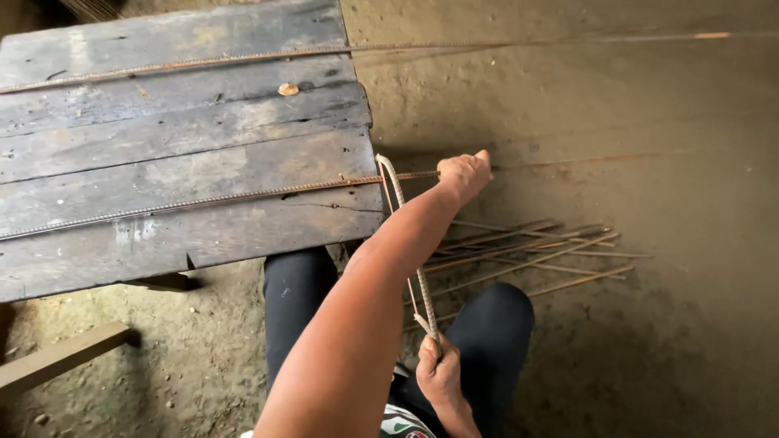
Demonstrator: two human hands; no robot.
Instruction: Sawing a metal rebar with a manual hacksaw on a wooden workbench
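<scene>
My left hand [464, 173] reaches forward and grips a long ribbed steel rod [203, 201] just past the edge of a weathered plank table [162, 146]. The rod lies across the planks and runs on to the right above the dirt floor. My right hand [438, 377], low between my knees, is closed on the near end of a bow-shaped saw [428, 304] with a frame of bent ribbed rod. The saw's far end crosses the long rod at the table edge, right beside my left hand. My left forearm hides the middle of the saw.
A second long rod [178, 63] lies across the far planks. Several short cut rods [527, 251] lie in a heap on the dirt floor to the right. A wooden beam [57, 357] sits at lower left. A small brown lump [288, 89] rests on the table.
</scene>
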